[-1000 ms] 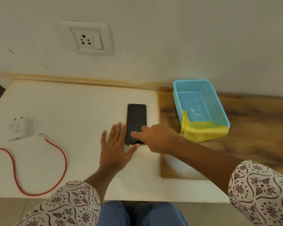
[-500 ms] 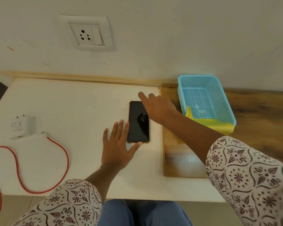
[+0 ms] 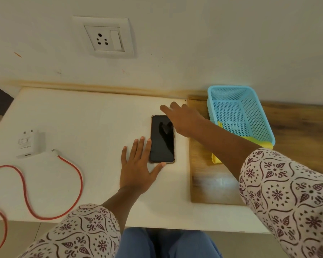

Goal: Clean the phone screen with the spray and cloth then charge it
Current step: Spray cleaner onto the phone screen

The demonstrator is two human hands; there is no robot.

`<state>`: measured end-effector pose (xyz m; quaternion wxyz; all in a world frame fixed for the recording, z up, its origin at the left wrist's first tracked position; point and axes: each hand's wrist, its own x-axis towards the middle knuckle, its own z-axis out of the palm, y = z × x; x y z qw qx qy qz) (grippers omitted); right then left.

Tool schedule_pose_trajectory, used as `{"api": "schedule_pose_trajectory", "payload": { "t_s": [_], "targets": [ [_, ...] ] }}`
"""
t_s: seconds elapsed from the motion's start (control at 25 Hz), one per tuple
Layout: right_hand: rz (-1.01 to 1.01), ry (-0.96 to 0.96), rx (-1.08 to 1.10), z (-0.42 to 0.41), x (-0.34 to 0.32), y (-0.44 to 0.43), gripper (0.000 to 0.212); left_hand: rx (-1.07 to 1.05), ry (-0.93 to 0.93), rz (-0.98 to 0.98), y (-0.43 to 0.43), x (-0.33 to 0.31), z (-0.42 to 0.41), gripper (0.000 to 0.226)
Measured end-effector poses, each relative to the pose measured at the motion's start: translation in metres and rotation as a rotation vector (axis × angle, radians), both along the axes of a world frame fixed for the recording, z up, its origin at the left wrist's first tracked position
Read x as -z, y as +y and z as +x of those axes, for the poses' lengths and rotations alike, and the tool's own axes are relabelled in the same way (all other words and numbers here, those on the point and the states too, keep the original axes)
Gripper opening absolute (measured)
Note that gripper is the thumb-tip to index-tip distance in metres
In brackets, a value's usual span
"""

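A black phone lies face up on the white table, its screen dark. My left hand rests flat on the table, fingers spread, touching the phone's left edge and lower corner. My right hand hovers over the phone's top right corner, fingers extended past it toward the wall, holding nothing. A yellow cloth hangs over the near edge of a blue basket, partly hidden by my right arm. A white charger plug and its red cable lie at the left. No spray bottle is in view.
A wall socket with a switch sits on the wall above the table's middle. The blue basket stands on a wooden board at the right. The red cable loops off the table's front left edge.
My right hand has moved from the phone's near end up to its far end, and it stays open. The left hand has stayed flat beside the phone.
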<state>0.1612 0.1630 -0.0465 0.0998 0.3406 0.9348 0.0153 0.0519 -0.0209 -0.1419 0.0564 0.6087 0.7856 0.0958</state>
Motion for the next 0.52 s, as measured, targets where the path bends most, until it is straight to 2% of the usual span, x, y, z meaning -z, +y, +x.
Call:
{"api": "schedule_pose_trajectory", "payload": {
  "t_s": [0.12,0.2,0.28,0.36,0.44,0.52],
  "targets": [
    [-0.003,0.012,0.027,-0.002,0.004,-0.001,0.057,0.000,-0.008,0.002,0.000,-0.001,0.000,0.082],
    [-0.085,0.028,0.051,-0.006,0.006,-0.005,0.051,0.001,-0.005,0.000,0.000,-0.001,0.000,0.082],
    [-0.153,-0.001,0.045,-0.006,0.006,-0.009,0.053,0.003,-0.004,0.000,0.000,0.000,-0.001,0.082],
    [-0.134,0.001,0.045,-0.005,0.004,-0.012,0.055,0.005,-0.015,0.005,-0.001,-0.001,-0.001,0.082],
    [-0.092,0.061,0.028,-0.007,-0.002,-0.017,0.053,0.006,-0.024,0.010,0.000,-0.001,0.000,0.082],
    [-0.143,0.124,-0.037,-0.013,-0.006,-0.030,0.051,0.009,-0.025,0.008,0.000,-0.001,0.000,0.083]
  ]
}}
